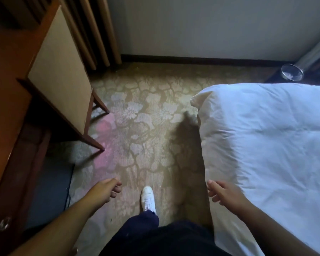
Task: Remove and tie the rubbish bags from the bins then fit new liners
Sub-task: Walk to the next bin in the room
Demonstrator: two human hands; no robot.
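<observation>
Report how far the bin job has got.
Done: nothing visible; no tied bag or spare liner is in view. In hand: the left hand and right hand hold nothing, with one shoe forward on the carpet beside the bed. Left: the bin past the bed's far corner is not yet reached; its contents are too small to tell.

Single head-worn wide view, looking forward and steeply down: left hand [105, 189] and right hand [224, 193] close below, carpet [146, 126] beyond them.
</observation>
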